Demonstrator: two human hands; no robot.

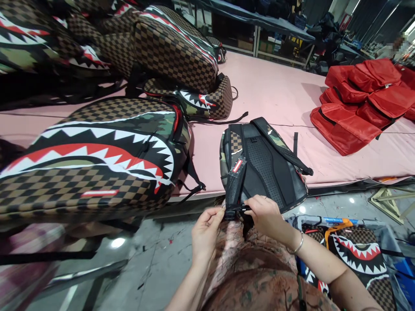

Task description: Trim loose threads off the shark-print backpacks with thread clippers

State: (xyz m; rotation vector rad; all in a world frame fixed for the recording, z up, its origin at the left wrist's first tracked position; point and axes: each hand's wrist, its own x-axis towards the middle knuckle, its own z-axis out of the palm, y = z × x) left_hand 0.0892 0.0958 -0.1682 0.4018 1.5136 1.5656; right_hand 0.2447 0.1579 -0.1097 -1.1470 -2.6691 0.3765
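A small backpack (266,168) lies back panel up at the table's front edge, with black mesh padding and camouflage and checkered sides. One padded shoulder strap (235,183) hangs toward me and bears a red-and-white label under clear film. At its lower end is a black strap adjuster (230,214). My left hand (207,229) is closed in a pinch at the adjuster's left side. From the other side my right hand (264,214) pinches black webbing (242,207) beside the adjuster. The fingertips partly cover both pieces.
A large shark-mouth backpack (97,160) lies left on the pink table (269,82), with more checkered bags (175,47) piled behind. Red bags (359,103) are stacked at the right. Below right, a bin (389,233) holds more shark-mouth bags.
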